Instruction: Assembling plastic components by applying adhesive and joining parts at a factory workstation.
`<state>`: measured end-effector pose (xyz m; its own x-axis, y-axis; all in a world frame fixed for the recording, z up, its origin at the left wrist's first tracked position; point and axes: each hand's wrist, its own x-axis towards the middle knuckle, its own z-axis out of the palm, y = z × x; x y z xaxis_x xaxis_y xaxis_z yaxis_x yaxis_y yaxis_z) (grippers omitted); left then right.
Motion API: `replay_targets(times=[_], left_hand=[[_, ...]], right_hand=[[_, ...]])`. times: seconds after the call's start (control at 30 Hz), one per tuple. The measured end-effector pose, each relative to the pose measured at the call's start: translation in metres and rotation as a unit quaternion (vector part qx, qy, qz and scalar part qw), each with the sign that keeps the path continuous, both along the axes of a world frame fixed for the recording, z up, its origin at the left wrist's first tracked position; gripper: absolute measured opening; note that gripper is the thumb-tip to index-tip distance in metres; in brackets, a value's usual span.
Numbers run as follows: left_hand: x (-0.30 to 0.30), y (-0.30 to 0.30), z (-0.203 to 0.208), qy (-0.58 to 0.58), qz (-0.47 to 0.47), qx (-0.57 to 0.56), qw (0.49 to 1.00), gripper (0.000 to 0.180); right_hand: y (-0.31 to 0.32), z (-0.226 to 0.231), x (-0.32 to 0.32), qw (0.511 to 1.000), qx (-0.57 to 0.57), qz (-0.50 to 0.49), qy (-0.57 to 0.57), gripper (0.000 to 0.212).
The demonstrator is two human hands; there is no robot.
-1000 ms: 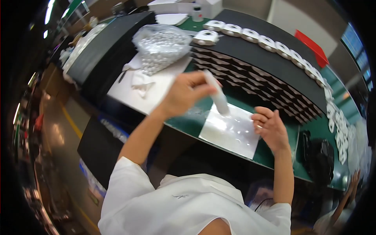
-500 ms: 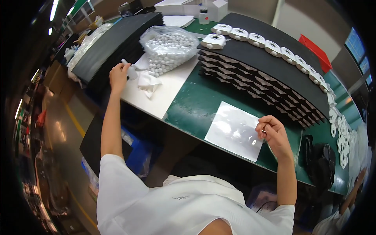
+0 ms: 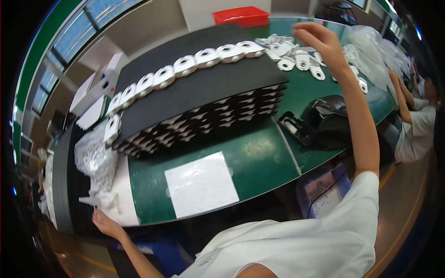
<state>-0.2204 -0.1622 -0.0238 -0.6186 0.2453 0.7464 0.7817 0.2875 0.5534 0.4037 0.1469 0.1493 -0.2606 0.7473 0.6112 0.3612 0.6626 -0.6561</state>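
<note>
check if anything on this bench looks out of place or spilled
Mildly odd: the loose white parts lie jumbled on the green bench, while a row of similar ones sits neatly on the black stack. I see no clear spill.

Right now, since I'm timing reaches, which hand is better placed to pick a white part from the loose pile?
Probably the right hand: it hovers by the loose white parts, while the left hand is far off, near the bag of white balls.

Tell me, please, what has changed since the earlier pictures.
The right hand moved rightward from the white sheet to near the loose white parts. The left hand carried something white leftward; whether it let go is unclear. The view turned right. The sheet and row of white parts stayed put.
</note>
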Motion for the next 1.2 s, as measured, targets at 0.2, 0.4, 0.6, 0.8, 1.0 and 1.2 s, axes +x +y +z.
replay_targets(times=[0.2,0.4,0.6,0.8,1.0,1.2], left_hand=[[0.071,0.020,-0.020,-0.083,0.023,0.008,0.996,0.027],[0.075,0.022,-0.019,-0.061,0.054,-0.037,0.996,0.026],[0.072,0.019,-0.021,-0.059,0.061,-0.048,0.995,0.025],[0.075,0.022,-0.019,-0.044,0.091,-0.094,0.990,0.027],[0.075,0.023,-0.019,-0.052,0.105,-0.093,0.989,0.031],[0.074,0.016,-0.013,-0.028,0.111,-0.110,0.987,0.033]], right_hand=[[0.157,-0.060,0.029,0.835,-0.068,-0.261,-0.479,0.079],[0.241,-0.090,-0.023,0.810,-0.152,-0.273,-0.496,0.089],[0.292,-0.108,-0.025,0.779,-0.122,-0.353,-0.503,0.081],[0.288,-0.085,0.006,0.780,-0.347,-0.270,-0.445,0.069],[0.259,-0.077,0.055,0.741,-0.377,-0.036,-0.555,0.070],[0.210,-0.072,0.035,0.849,-0.231,0.059,-0.472,0.057]])
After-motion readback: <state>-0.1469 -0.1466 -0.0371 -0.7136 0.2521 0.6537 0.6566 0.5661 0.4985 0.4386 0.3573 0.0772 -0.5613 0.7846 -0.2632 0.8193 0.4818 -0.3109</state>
